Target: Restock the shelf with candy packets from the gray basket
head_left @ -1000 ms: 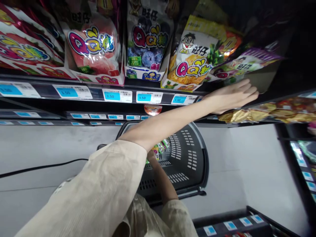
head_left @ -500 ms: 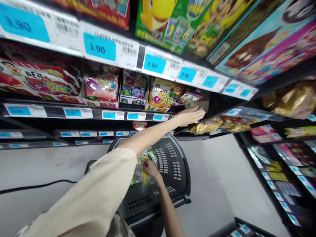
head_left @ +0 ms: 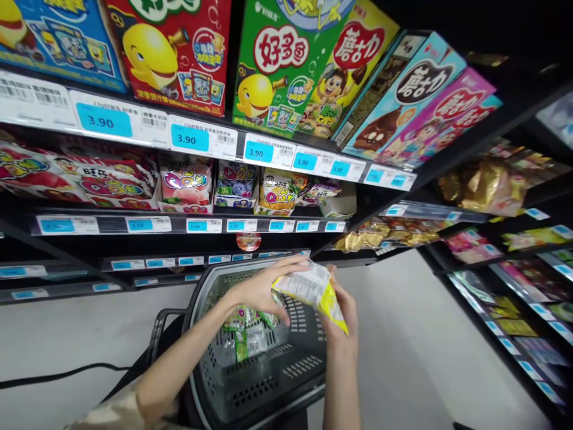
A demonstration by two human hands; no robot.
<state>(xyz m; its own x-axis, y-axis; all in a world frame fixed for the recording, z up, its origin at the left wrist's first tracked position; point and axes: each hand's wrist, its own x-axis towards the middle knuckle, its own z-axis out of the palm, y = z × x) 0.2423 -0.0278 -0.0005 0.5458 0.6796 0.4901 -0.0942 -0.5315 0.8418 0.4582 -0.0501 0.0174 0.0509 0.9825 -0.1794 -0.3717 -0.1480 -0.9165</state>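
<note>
A yellow-and-silver snack packet [head_left: 308,285] is held tilted above the basket, its printed side facing up. My right hand [head_left: 345,307] grips its right end, fingers partly hidden behind it. At the packet's left end is my left hand [head_left: 262,292], its fingers along the top edge and its thumb hanging apart below. Beneath them, the dark grey shopping basket [head_left: 264,388] has slotted walls. Inside it lie several small packets, among them a green-and-clear packet [head_left: 250,343].
Ahead, a shelf carries QQ gummy bags [head_left: 185,182] and an open white display carton [head_left: 342,203]. Snack boxes [head_left: 268,65] stand above, over projecting price labels [head_left: 264,152]. Gold-wrapped packets [head_left: 362,236] lie to the right. A black cable [head_left: 67,375] crosses at left.
My left hand has come back from the shelf to the packet. My right hand has risen out of the basket, holding the yellow-and-silver packet. The view has shifted.
</note>
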